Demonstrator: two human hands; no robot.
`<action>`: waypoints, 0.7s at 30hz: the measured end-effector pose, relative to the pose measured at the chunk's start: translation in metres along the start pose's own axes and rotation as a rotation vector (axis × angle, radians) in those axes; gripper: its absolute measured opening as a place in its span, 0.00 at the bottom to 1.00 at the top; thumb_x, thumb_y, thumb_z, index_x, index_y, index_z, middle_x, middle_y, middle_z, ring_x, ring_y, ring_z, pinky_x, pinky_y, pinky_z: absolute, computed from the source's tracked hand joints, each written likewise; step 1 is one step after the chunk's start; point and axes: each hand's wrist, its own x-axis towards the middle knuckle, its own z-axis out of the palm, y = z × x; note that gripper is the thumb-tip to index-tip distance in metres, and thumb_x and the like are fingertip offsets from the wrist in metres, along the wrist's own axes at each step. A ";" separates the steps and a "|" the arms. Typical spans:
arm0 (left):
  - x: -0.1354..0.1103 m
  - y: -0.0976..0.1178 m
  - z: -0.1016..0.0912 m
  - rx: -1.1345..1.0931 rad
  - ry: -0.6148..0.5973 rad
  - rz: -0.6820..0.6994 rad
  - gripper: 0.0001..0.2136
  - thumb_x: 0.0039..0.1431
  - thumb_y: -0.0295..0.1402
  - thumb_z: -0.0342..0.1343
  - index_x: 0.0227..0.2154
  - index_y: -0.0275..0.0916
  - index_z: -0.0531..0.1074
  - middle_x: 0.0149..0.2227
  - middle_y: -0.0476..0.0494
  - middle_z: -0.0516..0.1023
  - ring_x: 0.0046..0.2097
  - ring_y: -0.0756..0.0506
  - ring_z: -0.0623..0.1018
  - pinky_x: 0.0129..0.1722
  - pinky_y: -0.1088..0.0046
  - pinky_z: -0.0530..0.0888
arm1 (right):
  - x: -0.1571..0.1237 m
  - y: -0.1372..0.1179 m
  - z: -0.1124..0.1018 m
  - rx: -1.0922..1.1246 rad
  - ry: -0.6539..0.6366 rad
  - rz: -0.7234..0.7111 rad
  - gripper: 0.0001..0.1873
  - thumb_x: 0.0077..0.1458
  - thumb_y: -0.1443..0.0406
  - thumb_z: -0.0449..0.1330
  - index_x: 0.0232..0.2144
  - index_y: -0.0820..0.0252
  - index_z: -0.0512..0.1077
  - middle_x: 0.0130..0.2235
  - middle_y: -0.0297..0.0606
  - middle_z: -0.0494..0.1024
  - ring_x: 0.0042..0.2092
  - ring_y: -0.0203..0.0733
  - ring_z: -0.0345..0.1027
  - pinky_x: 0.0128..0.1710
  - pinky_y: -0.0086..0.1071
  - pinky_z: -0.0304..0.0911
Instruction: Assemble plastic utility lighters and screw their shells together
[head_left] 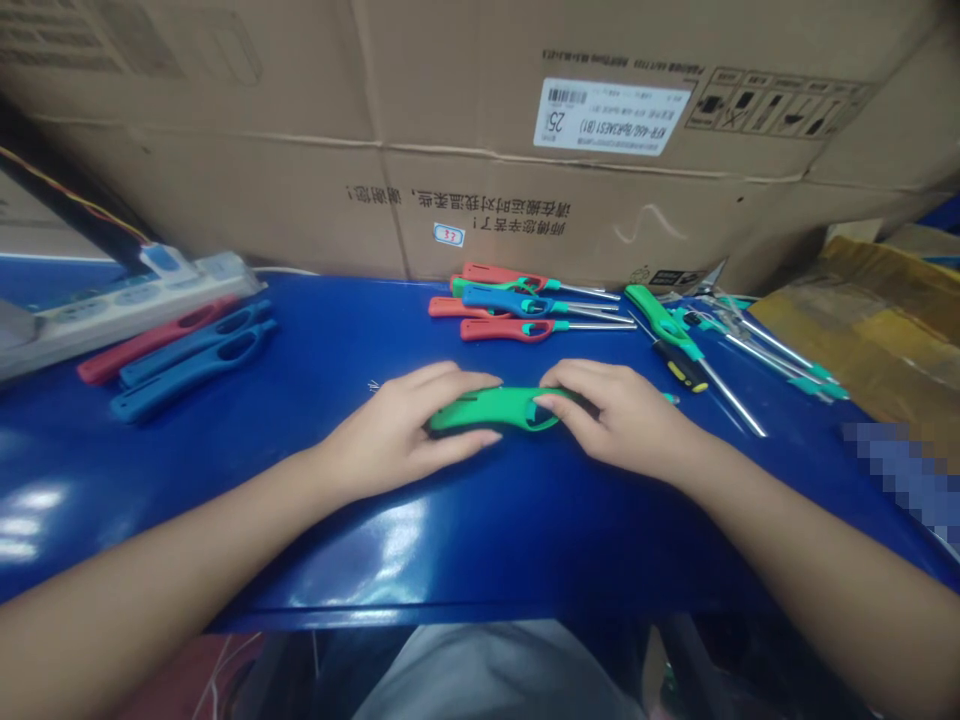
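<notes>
Green lighter handle in two hands, mid-assembly by its look

Item: green plastic lighter handle (491,408) with a teal trigger in its loop, low over the middle of the table. Left hand (420,415) closed around the rear end, thumb along the near side, fingers along the far side. Right hand (611,408) pinching the looped front between thumb and fingers; whether a rod is fitted there cannot be told.

Apparently done: a cluster of red, blue and green lighters (502,328) with teal triggers and metal rods, lying beyond the hands.

Apparently left: one red plastic handle (154,345) and two blue plastic handles (195,375), no rods showing; silver metal rods with teal ends (784,352) at right.

Uncertain: green lighter with long silver rod (660,312), beside a black-and-yellow screwdriver (679,362).

Surface: glossy blue table (322,560), reflecting light; white power strip (120,310) at left.

Room: large brown printed cardboard box (300,210) behind; tape-covered cardboard (862,310) at right.
</notes>
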 end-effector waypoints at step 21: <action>-0.002 0.000 0.001 0.119 -0.087 0.151 0.15 0.71 0.43 0.53 0.43 0.39 0.79 0.35 0.46 0.86 0.30 0.45 0.82 0.30 0.72 0.70 | -0.003 -0.013 0.003 -0.007 -0.084 -0.263 0.16 0.71 0.60 0.53 0.52 0.58 0.75 0.49 0.40 0.83 0.47 0.45 0.76 0.48 0.39 0.69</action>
